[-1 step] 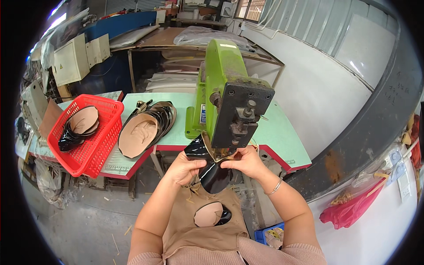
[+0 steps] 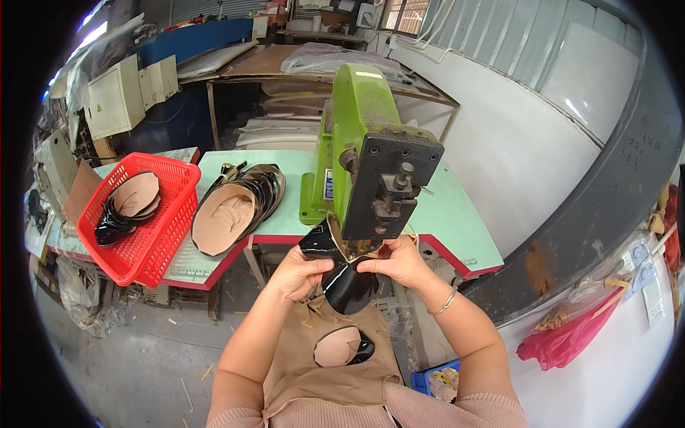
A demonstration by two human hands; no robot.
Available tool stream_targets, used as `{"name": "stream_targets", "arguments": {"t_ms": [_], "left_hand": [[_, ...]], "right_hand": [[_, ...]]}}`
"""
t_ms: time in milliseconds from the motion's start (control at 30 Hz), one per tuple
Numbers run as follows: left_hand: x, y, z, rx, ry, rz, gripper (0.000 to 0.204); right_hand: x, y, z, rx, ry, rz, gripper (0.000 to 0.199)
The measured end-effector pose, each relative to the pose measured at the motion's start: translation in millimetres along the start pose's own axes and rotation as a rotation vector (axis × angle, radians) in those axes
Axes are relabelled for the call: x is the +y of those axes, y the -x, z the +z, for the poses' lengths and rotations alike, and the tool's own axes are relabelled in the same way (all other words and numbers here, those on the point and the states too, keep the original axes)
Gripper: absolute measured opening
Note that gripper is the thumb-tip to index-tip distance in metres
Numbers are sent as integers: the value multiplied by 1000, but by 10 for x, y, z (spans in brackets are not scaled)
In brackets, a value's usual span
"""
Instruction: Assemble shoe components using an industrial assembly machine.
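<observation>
A glossy black shoe upper with a beige lining is at the working head of a green machine, its edge under the dark head plate. My left hand pinches it on the left side, thumb on top. From the right, my right hand pinches the same upper, its thumb close to the machine's lower tip. Some fingers of both hands are hidden under the material and behind the head. On the brown apron over my lap lies another black upper with a beige inside.
A stack of black and beige uppers lies on the pale green table, left of the machine. Farther left, a red basket holds more uppers. A blue bin with scraps stands low by my right arm. A dark beam slants along the right.
The hanging part of the black shoe upper has shifted very slightly to the right. Both hands stay in nearly the same place.
</observation>
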State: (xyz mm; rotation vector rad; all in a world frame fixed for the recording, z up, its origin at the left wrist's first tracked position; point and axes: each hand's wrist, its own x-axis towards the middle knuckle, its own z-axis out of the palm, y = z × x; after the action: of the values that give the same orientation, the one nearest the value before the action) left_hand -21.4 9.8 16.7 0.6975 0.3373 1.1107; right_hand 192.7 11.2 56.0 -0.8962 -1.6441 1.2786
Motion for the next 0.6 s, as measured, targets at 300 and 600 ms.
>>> {"name": "stream_targets", "arguments": {"t_ms": [300, 600], "left_hand": [[-204, 84, -134, -22, 81, 44, 44], [-217, 193, 82, 466, -594, 623, 54]], "right_hand": [[-207, -62, 65, -44, 236, -5, 48], [-522, -205, 70, -194, 377, -26, 55]]}}
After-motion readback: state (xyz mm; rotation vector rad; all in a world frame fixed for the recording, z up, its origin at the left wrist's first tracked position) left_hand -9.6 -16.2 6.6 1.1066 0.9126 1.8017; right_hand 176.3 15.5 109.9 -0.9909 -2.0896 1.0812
